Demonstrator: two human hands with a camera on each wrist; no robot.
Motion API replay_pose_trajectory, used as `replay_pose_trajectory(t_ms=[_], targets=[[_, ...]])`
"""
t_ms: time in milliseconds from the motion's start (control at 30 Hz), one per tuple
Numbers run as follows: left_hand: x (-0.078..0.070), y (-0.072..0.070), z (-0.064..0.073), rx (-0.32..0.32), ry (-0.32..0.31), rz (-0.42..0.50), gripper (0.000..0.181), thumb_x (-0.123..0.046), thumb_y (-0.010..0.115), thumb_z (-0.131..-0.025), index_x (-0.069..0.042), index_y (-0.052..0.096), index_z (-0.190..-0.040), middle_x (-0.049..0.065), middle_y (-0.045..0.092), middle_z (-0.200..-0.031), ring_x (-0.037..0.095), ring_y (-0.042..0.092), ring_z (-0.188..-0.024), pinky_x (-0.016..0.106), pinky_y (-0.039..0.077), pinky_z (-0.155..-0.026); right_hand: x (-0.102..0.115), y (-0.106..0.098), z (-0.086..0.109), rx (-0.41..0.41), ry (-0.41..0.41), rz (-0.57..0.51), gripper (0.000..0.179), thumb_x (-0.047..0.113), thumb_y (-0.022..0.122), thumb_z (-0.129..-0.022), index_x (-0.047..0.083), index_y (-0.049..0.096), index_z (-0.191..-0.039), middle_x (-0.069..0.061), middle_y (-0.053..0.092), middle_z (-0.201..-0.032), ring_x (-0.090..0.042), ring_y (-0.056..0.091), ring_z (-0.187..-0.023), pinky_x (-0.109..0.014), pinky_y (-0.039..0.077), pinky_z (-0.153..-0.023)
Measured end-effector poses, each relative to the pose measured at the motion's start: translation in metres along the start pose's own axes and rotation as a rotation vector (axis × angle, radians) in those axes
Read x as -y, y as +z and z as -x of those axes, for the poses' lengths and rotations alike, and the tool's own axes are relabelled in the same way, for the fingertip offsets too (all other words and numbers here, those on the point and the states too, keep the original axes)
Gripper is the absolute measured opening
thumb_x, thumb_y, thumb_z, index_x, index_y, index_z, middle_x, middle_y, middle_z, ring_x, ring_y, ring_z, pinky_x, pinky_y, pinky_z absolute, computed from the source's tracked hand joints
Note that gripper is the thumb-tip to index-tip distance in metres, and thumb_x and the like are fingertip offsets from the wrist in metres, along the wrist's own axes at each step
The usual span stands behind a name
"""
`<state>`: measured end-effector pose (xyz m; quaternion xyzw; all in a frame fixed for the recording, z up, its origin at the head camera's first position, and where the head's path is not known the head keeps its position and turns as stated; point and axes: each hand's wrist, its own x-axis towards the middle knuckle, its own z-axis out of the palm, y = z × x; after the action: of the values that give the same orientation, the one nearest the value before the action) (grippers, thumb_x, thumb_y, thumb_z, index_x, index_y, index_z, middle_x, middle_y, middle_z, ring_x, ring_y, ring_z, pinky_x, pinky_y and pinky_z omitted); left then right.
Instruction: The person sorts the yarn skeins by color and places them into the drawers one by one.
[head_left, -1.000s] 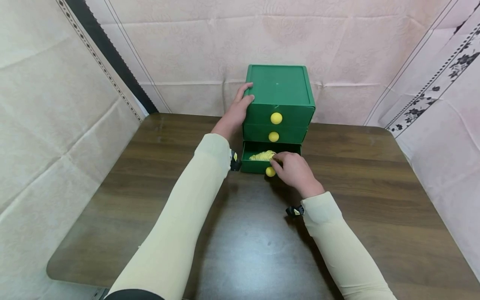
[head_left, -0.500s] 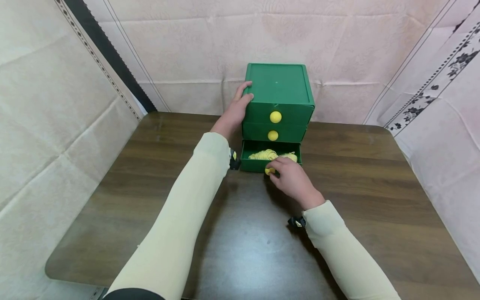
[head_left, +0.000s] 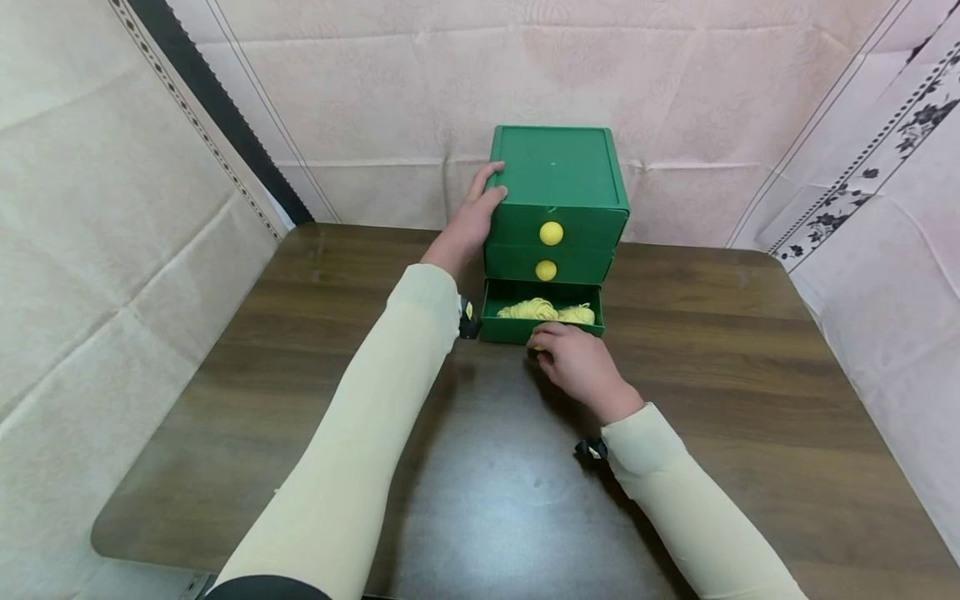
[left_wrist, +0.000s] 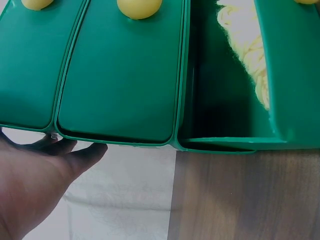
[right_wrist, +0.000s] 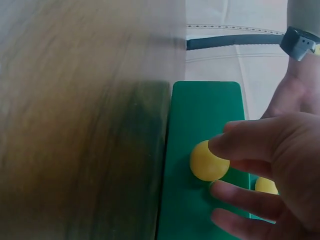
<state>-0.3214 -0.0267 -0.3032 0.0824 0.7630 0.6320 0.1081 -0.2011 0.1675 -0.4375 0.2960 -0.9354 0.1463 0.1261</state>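
Note:
A green three-drawer cabinet with round yellow knobs stands at the table's far side. Its bottom drawer is pulled out, and two bundles of pale yellow yarn lie inside. My left hand rests against the cabinet's left side near the top, fingers fairly straight; the left wrist view shows its fingertips at the side wall. With thumb and fingers, my right hand holds the bottom drawer's yellow knob. In the head view that knob is mostly hidden by the fingers.
The brown wooden table extends to both sides of the cabinet and in front of it. Pale patterned cloth hangs behind and beside the table. Each wrist wears a small dark device.
My right hand has moved from the yarn at the drawer's front edge down to the knob, uncovering the second yarn bundle. The left hand has stayed on the cabinet.

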Motion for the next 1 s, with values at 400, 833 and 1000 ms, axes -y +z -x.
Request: replay_pose_trajectory(t_ms=[400, 833, 1000], targets=[[0.000, 0.000, 0.000, -0.001, -0.001, -0.002, 0.048, -0.033, 0.033, -0.105, -0.038, 0.020, -0.151, -0.006, 0.008, -0.162, 0.020, 0.015, -0.145, 0.050, 0.019, -0.117, 0.000, 0.007, -0.007, -0.020, -0.032, 0.041, 0.022, 0.002, 0.071, -0.083, 0.006, 0.073, -0.105, -0.008, 0.062, -0.107, -0.027, 0.061, -0.092, -0.038, 0.052, -0.086], [0.001, -0.001, -0.001, 0.000, 0.005, 0.005, 0.049, -0.032, 0.033, -0.104, -0.038, 0.021, -0.151, -0.005, 0.007, -0.162, 0.020, 0.015, -0.145, 0.049, 0.019, -0.117, -0.006, 0.009, -0.018, -0.074, -0.065, 0.083, 0.017, -0.001, 0.068, -0.083, 0.002, 0.074, -0.099, -0.011, 0.063, -0.101, -0.027, 0.060, -0.087, -0.036, 0.050, -0.080], [0.001, -0.001, 0.000, 0.003, -0.004, 0.001, 0.048, -0.034, 0.034, -0.104, -0.040, 0.021, -0.150, -0.007, 0.007, -0.162, 0.019, 0.014, -0.145, 0.049, 0.019, -0.117, -0.009, 0.009, -0.024, -0.059, -0.053, 0.072, 0.018, -0.002, 0.068, -0.083, 0.001, 0.074, -0.099, -0.011, 0.063, -0.102, -0.028, 0.060, -0.086, -0.036, 0.051, -0.078]])
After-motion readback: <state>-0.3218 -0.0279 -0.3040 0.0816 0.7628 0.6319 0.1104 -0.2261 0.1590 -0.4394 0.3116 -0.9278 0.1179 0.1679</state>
